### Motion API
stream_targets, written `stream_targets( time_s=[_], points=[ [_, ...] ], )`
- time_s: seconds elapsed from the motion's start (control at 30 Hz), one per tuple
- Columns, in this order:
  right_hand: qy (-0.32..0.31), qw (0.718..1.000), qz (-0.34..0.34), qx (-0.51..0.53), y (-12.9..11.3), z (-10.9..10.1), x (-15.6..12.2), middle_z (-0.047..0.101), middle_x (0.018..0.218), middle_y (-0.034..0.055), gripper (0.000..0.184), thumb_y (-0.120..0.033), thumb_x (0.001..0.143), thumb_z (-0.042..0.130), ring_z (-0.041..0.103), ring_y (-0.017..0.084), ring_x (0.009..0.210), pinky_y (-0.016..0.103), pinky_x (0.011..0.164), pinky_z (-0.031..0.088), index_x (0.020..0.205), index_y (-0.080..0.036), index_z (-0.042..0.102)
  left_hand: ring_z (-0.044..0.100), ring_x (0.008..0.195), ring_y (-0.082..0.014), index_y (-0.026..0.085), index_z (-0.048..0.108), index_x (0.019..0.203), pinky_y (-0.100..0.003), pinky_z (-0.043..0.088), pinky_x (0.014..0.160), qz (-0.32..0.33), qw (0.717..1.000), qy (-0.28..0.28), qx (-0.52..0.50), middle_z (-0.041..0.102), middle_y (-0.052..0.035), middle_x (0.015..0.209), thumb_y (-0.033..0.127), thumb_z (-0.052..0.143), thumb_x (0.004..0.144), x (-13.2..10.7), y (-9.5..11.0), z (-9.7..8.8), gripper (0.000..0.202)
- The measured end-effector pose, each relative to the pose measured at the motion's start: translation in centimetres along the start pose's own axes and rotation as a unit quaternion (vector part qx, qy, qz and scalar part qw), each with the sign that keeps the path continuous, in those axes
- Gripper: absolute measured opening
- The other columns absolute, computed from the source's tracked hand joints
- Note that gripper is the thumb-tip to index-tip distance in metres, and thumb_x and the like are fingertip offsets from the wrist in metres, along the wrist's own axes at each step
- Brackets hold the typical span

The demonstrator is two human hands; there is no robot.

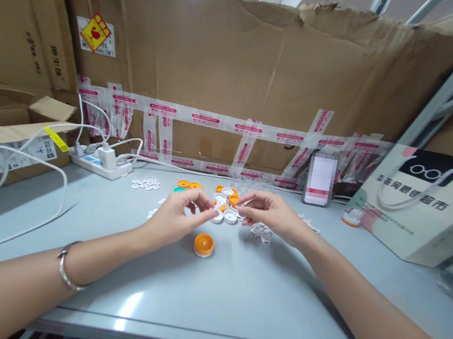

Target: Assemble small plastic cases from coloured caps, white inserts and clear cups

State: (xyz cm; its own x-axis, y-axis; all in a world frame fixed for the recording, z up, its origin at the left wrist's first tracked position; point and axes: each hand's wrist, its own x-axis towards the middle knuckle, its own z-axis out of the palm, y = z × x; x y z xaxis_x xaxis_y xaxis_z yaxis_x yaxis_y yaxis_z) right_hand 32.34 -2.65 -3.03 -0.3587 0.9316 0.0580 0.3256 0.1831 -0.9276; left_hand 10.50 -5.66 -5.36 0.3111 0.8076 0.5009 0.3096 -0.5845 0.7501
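Found left hand (180,209) with fingers clamped on a small white piece (219,205). Located orange cap (204,243) on counter (274,299) at six o'clock from that piece. Found right hand (270,213) at three o'clock from left, with bent fingers; unable to tell whether apart or clamped. Noted heap of white parts (261,233) at six o'clock from right hand
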Motion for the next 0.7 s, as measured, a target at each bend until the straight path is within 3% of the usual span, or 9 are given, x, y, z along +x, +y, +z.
stream_targets(
  time_s=[0.1,0.2,0.33,0.53,0.7],
  points=[
    [0.006,0.998,0.0,0.055,-0.4,1.5,-0.3,0.069,0.071,0.0018,0.019,-0.029,0.063,0.072,0.063,0.011,0.063,0.028,0.069,0.053,0.076,-0.015,0.069,0.056,0.071,-0.0125,0.018,0.059,0.079,-0.025,0.042,0.068,0.109,0.987,-0.018,0.12,0.063,-0.0003,0.075,0.026,0.056,0.081,-0.4,0.1,0.3,0.009],
    [0.012,0.998,-0.001,0.066,-0.6,2.4,-0.5,0.071,0.079,0.0033,0.019,-0.027,0.063,0.072,0.066,0.015,0.074,0.032,0.078,0.053,0.079,-0.017,0.072,0.057,0.071,-0.0135,0.018,0.059,0.08,-0.027,0.041,0.068,0.164,0.965,-0.007,0.205,0.063,-0.0001,0.073,0.022,0.055,0.083,-0.5,-0.1,0.4,0.007],
    [-0.009,0.997,-0.022,0.07,-0.5,2.9,-0.7,0.071,0.092,0.005,0.021,-0.026,0.068,0.068,0.066,0.018,0.087,0.036,0.087,0.05,0.088,-0.02,0.071,0.058,0.067,-0.0144,0.018,0.059,0.077,-0.027,0.04,0.065,0.187,0.937,0.009,0.294,0.065,0.0,0.071,0.023,0.055,0.082,-0.2,-0.6,0.2,0.009],
    [-0.058,0.994,-0.067,0.063,-0.5,3.3,-0.9,0.071,0.096,0.0029,0.025,-0.022,0.071,0.065,0.064,0.018,0.094,0.038,0.093,0.046,0.096,-0.023,0.069,0.06,0.068,-0.0152,0.017,0.058,0.075,-0.027,0.039,0.063,0.218,0.901,0.014,0.374,0.066,0.0004,0.07,0.023,0.053,0.084,-0.1,-1.0,0.0,0.012],
    [-0.055,0.996,-0.053,0.049,-0.3,3.2,-1.1,0.07,0.098,0.0033,0.028,-0.02,0.073,0.063,0.063,0.018,0.097,0.04,0.095,0.044,0.1,-0.023,0.067,0.06,0.067,-0.0158,0.016,0.058,0.073,-0.028,0.038,0.062,0.233,0.874,0.014,0.426,0.065,-0.0003,0.069,0.021,0.051,0.084,-0.2,-0.9,0.0,0.014]
  ],
)
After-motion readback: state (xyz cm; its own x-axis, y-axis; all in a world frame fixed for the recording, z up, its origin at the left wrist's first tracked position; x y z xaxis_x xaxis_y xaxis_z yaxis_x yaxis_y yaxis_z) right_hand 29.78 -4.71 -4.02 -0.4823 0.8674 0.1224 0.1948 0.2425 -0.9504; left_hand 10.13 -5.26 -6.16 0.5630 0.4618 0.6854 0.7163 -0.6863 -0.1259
